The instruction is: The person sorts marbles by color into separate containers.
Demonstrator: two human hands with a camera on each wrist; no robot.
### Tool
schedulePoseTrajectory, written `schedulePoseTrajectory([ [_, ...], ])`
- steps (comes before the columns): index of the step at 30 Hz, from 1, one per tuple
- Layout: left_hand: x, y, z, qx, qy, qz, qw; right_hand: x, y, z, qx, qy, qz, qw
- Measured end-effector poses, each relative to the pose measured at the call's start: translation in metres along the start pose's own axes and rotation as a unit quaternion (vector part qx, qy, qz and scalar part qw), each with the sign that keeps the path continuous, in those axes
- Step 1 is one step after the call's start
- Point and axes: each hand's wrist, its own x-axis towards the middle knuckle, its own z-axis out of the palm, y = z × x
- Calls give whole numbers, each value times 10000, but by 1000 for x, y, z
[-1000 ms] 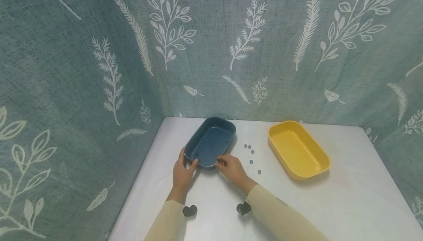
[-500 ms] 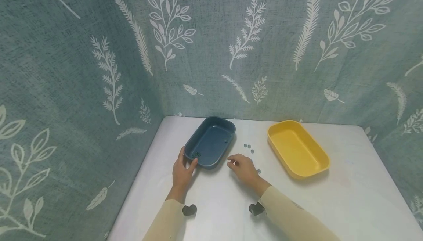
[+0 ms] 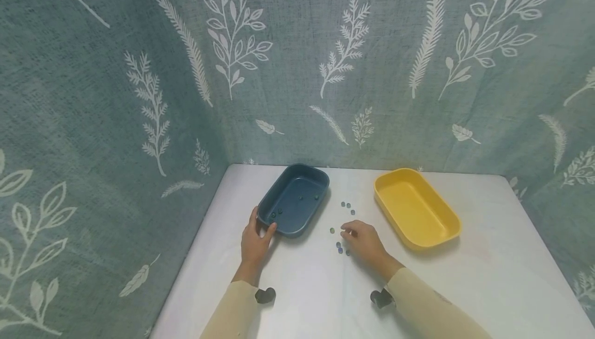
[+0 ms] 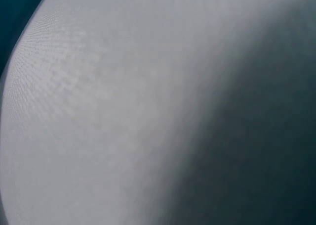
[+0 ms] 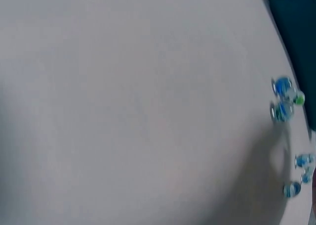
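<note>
Blue tray (image 3: 296, 211), long axis pointing far-right, left hand (image 3: 254, 242) gripping corner, right hand (image 3: 365, 244) loosely curled

The right hand (image 3: 367, 243) has moved from blue tray (image 3: 296, 207) toward marbles (image 3: 341, 250).

In the head view, a strip of worktop (image 3: 316, 297) leads up between the blue tray (image 3: 297, 210) at centre and the yellow tray (image 3: 418, 210) at right, but small marbles (image 3: 348, 205) interrupt it, some high in the strip, others lower. The right hand (image 3: 366, 241) blocks its lower right, fingertips just beside a lone marble (image 3: 332, 230); its sleeve (image 3: 437, 303) bars the lower right. The left hand (image 3: 255, 243) occupies the blue tray's lower-left rim. Both trays admit a hand from above. Broad room lies between the forearms and right of the yellow tray; patterned cloth (image 3: 279, 70) closes the top and left.
</note>
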Motion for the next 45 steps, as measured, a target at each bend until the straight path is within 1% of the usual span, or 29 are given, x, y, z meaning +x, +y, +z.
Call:
schedulePoseTrajectory([
  [3, 0, -1, 0, 13, -11, -64, 10000, 3, 3, -5, 19, 73, 100, 9999],
  [7, 0, -2, 1, 30, -13, -101, 9999, 8, 5, -8, -52, 62, 221, 9997],
  [13, 1, -5, 1, 97, 15, -80, 9999, 13, -1, -3, -118, -152, 220, 9996],
  [17, 0, -5, 1, 47, -14, -74, 10000, 18, -5, 5, -395, -318, 169, 9986],
  [20, -1, -4, 0, 5, -33, -95, 9999, 23, -4, 12, -573, -356, 57, 9977],
  [23, -1, -3, 0, -31, -74, -91, 9999, 27, 0, 19, -833, -314, -229, 9958],
  [28, -1, -3, 0, -11, -111, -148, 9998, 31, 3, 27, -1581, -237, -735, 9844],
  [33, -1, -1, -1, 33, -107, -140, 9998, 30, 1, 28, -1918, -324, -841, 9773],
  [37, 0, 0, -2, -6, -109, -136, 9998, 28, 1, 29, -1967, -350, -832, 9763],
  [45, 1, -2, -1, -90, -109, -94, 9999, 27, 0, 32, -1696, -294, -685, 9827],
])
